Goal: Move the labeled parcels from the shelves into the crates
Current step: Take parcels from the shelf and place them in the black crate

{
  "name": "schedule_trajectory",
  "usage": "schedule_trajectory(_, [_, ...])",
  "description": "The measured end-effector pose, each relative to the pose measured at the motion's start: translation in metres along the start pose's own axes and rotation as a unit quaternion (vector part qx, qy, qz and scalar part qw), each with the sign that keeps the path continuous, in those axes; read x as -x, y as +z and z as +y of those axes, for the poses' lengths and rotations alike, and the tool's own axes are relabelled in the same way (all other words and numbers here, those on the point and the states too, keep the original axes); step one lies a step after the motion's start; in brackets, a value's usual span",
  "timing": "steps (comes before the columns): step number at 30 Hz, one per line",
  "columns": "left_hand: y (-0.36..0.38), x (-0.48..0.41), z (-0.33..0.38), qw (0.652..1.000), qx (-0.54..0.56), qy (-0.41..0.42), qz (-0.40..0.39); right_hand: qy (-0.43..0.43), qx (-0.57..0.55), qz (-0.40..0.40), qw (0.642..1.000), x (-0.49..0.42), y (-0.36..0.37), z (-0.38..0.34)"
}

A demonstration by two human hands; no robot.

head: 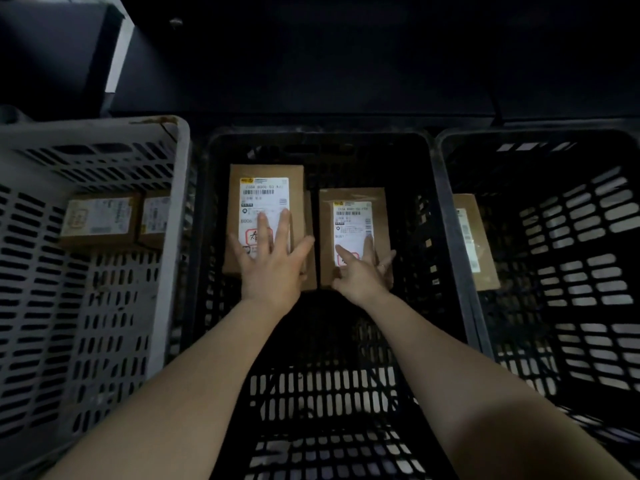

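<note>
Two brown labeled parcels lie side by side in the middle black crate point(446, 216). My left hand point(273, 261) rests flat with straight, spread fingers on the left parcel point(266, 188), which sits on top of another box. My right hand point(363, 271) lies on the near end of the right parcel point(353, 216), fingers extended over its white label, thumb at the near edge.
A grey crate point(173, 237) on the left holds two small brown parcels point(100, 220). A black crate point(588, 237) on the right holds one labeled parcel point(474, 244) leaning by its left wall. Dark shelving lies beyond the crates.
</note>
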State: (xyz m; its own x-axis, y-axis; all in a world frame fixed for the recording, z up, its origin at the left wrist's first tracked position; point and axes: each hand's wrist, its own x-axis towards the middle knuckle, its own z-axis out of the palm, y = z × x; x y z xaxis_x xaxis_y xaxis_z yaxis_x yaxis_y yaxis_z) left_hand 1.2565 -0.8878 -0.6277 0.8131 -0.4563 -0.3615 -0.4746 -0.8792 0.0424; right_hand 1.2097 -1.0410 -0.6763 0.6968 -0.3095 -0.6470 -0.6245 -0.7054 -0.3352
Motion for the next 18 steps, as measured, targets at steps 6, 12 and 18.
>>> schedule_trajectory(6, [-0.032,0.014,-0.003,0.997,0.032,-0.007,-0.068,-0.043,0.113,-0.027,0.992,0.02,-0.032,-0.016])
schedule_trajectory(12, [-0.085,0.073,-0.011,0.998,0.001,-0.009,0.055,-0.206,0.161,0.095,0.961,0.086,-0.076,-0.058])
schedule_trajectory(18, [-0.159,0.18,-0.029,0.985,-0.03,-0.114,0.123,-0.359,0.222,0.171,0.89,0.18,-0.11,-0.112])
